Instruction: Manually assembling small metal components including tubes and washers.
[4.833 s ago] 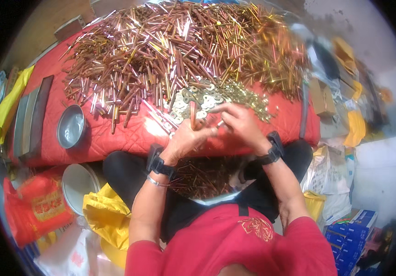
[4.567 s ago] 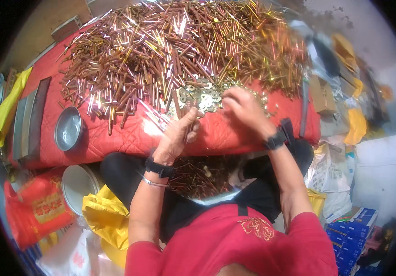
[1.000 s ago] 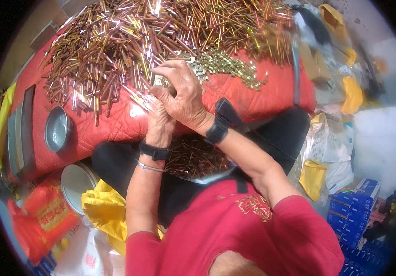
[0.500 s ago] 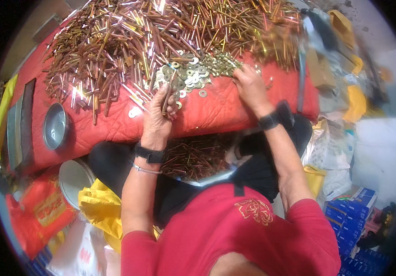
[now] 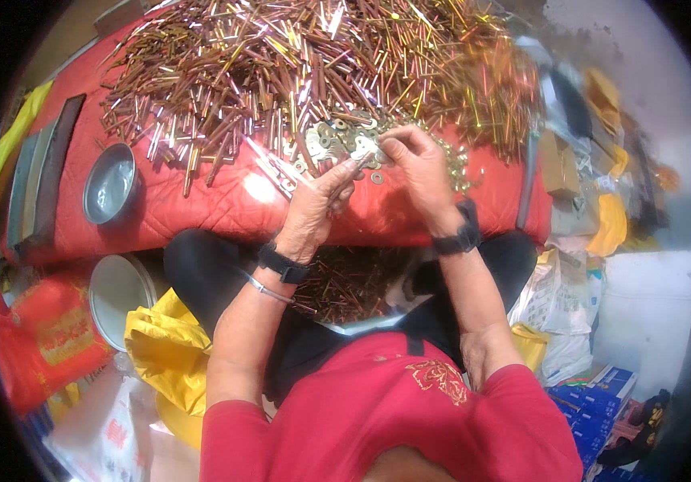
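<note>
My left hand (image 5: pixel 319 207) is closed, its thumb stretched toward my right fingertips. The metal rod in it is mostly hidden by the fingers. Close by, my right hand (image 5: pixel 419 165) pinches thumb and forefinger together at the tip of my left hand; whatever sits between them is too small to make out. Just beyond both hands lie flat round washers (image 5: pixel 325 145), with one loose washer (image 5: pixel 377 178) nearer me. Small brassy nut-like pieces (image 5: pixel 459 173) are scattered to the right of my right hand. Behind them spreads a big heap of bronze-coloured metal rods (image 5: pixel 281 64).
A red padded cover (image 5: pixel 225 213) lies under the heap. On its left are a grey metal bowl (image 5: pixel 110 185) and long flat strips (image 5: pixel 44 173). More rods (image 5: pixel 345 285) lie below, between my legs. Yellow bags (image 5: pixel 170 345) and blue boxes (image 5: pixel 590 410) flank me.
My left hand has moved right and turned, and my right hand has come left, so the fingertips now meet. The view has shifted slightly.
</note>
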